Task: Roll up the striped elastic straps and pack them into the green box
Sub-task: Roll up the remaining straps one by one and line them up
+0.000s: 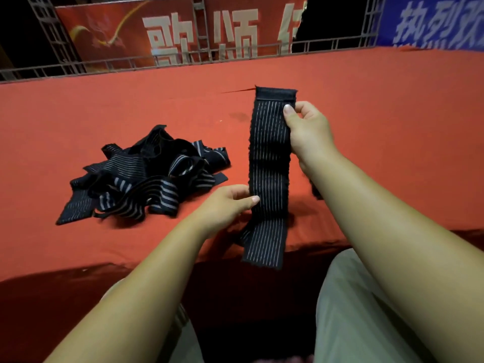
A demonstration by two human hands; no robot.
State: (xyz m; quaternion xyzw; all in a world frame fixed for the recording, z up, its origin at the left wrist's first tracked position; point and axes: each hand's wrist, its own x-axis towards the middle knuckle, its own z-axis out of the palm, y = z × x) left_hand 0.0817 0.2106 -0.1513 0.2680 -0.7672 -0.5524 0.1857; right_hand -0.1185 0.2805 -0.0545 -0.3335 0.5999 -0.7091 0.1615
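Right hand (306,129) — thumb and fingers pinched on the right edge of one striped strap (269,163), just below its plain dark end tab. Left hand (230,203) — thumb on the strap's left edge lower down, fingers behind, clamped likewise. Strap upright between the two grips, flat and untwisted, lower end hanging free past the near edge of the red-covered table (379,82), over the lap. Remaining straps (146,176) in a tangled pile on the cloth, to the left, apart from both hands. Green box: not in view.

Step in hand, by judgement: straightening ahead of rolling. For a tidy roll: start from the free lower end, leaving the tab outermost; keep both edges aligned under light, even tension; avoid slack, telescoping turns.

Behind: metal railing (183,62), red banner (117,30).
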